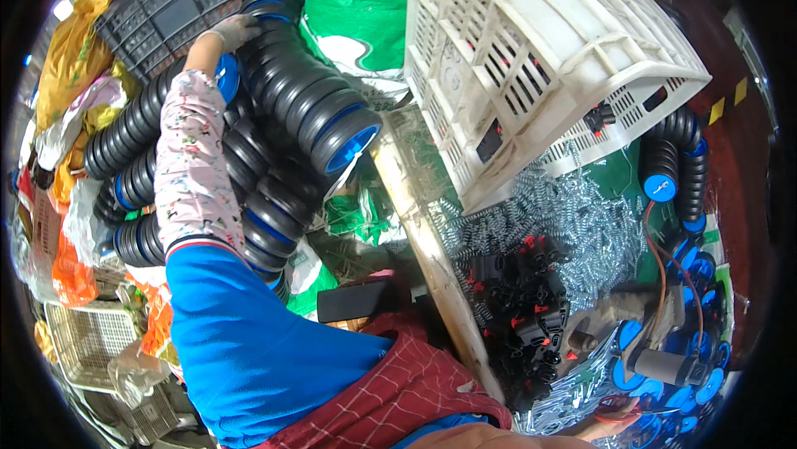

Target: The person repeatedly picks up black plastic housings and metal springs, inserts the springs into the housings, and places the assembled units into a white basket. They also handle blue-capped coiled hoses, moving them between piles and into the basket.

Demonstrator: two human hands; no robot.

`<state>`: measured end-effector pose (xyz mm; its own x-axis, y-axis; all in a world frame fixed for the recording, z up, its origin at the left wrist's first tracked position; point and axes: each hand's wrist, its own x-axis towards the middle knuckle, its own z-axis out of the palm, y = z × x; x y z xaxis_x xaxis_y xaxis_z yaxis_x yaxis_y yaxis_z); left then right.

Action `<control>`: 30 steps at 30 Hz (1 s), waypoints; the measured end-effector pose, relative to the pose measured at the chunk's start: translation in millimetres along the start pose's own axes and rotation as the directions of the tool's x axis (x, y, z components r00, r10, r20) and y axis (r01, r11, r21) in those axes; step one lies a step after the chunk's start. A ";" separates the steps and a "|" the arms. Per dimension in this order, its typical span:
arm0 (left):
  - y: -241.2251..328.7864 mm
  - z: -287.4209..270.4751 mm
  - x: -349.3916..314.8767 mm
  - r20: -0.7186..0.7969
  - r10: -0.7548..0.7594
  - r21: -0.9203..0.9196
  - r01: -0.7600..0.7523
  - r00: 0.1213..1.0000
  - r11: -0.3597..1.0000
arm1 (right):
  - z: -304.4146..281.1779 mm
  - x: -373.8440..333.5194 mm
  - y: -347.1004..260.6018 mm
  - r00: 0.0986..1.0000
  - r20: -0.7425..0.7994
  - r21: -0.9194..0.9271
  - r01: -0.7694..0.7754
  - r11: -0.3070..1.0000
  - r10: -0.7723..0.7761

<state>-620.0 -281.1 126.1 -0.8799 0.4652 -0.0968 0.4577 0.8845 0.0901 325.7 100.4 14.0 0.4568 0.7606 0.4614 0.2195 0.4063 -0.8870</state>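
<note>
My left hand point(234, 31), in a pale glove, reaches out to the upper left and touches a long row of black wheels point(286, 75) with blue hubs. Its fingers look stretched over the wheels' edge. More such rows point(137, 138) are piled under and beside my left arm. At the lower right, my right hand point(602, 427) is closed round red-handled scissors point(618, 412), partly cut off by the picture's edge. Loose blue-hubbed wheels point(639, 387) lie around the scissors' blades.
A tilted white plastic crate point(573, 26) spills metal springs point(573, 217) onto the bench, beside black parts with red pieces point(531, 316). A wooden bar point(427, 258) edges the bench. A dark grey crate point(178, 9) stands behind the wheels; a green-white sack point(357, 30) sits right of them.
</note>
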 end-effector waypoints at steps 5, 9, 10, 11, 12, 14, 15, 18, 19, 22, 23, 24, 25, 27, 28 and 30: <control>54.1 -24.1 -21.5 0.094 -0.050 0.308 0.019 0.994 0.951 | -18.3 -3.7 17.4 0.990 0.034 0.153 -0.138 0.978 0.134; -3.4 10.6 1.7 -0.058 0.029 0.251 -0.014 0.998 0.968 | 3.6 -16.9 26.6 0.972 0.084 0.262 -0.233 0.936 0.218; 6.5 5.0 -4.8 -0.031 0.025 0.206 -0.018 0.999 0.978 | -3.5 -15.3 34.5 0.968 0.133 0.284 -0.243 0.927 0.213; 9.9 -0.3 -15.5 -0.003 0.003 0.158 -0.003 1.000 0.987 | 16.0 -25.3 13.0 0.965 0.160 0.312 -0.251 0.916 0.210; 11.8 0.0 -15.8 -0.032 0.013 0.152 -0.008 0.999 0.988 | 19.2 -24.5 12.0 0.967 0.118 0.319 -0.252 0.914 0.225; 14.7 3.2 -14.8 -0.091 0.029 0.142 -0.016 0.995 0.990 | 15.3 -22.1 16.5 0.969 0.102 0.322 -0.248 0.914 0.227; 16.9 0.9 -14.9 -0.146 0.082 0.105 -0.068 0.986 0.992 | 9.0 -21.8 21.3 0.969 0.127 0.319 -0.243 0.916 0.213; 40.2 -16.6 -31.3 -0.324 0.238 0.136 -0.204 0.916 0.970 | -3.0 -22.1 28.6 0.974 0.095 0.286 -0.225 0.931 0.206; 48.2 -20.6 -28.0 -0.391 0.350 0.199 -0.293 0.851 0.935 | -7.2 -23.0 28.7 0.976 0.066 0.270 -0.219 0.937 0.209; 72.3 -40.3 -37.1 -0.353 0.283 0.329 -0.165 0.892 0.930 | -5.5 -32.4 5.6 0.960 0.015 0.308 -0.272 0.912 0.281; 70.0 -43.0 -30.2 -0.373 0.292 0.366 -0.149 0.881 0.918 | -13.2 -31.3 6.2 0.959 0.018 0.328 -0.274 0.904 0.284; 62.3 -48.8 -35.9 -0.386 0.283 0.411 -0.111 0.878 0.905 | -8.5 -30.1 5.3 0.956 0.043 0.343 -0.286 0.895 0.290; 53.1 -54.7 -44.2 -0.396 0.268 0.436 -0.077 0.878 0.897 | -4.9 -26.2 7.5 0.955 0.080 0.369 -0.295 0.882 0.286; 87.2 -72.5 -56.5 -0.472 0.369 0.478 -0.119 0.801 0.870 | -25.4 -34.6 -1.9 0.962 0.043 0.339 -0.267 0.902 0.268; 89.9 -80.8 -68.4 -0.493 0.421 0.512 -0.138 0.761 0.848 | -25.2 -33.6 -3.4 0.961 0.050 0.350 -0.273 0.896 0.274; 108.1 -105.1 -94.1 -0.523 0.515 0.579 -0.160 0.679 0.799 | -36.4 -34.9 -2.8 0.962 0.031 0.384 -0.263 0.885 0.272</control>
<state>-501.1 -232.9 249.2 -0.4286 0.7534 0.4987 0.5808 0.6525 -0.4866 340.5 54.3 -0.3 0.4726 0.8576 0.2029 -0.2565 0.3541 -0.8993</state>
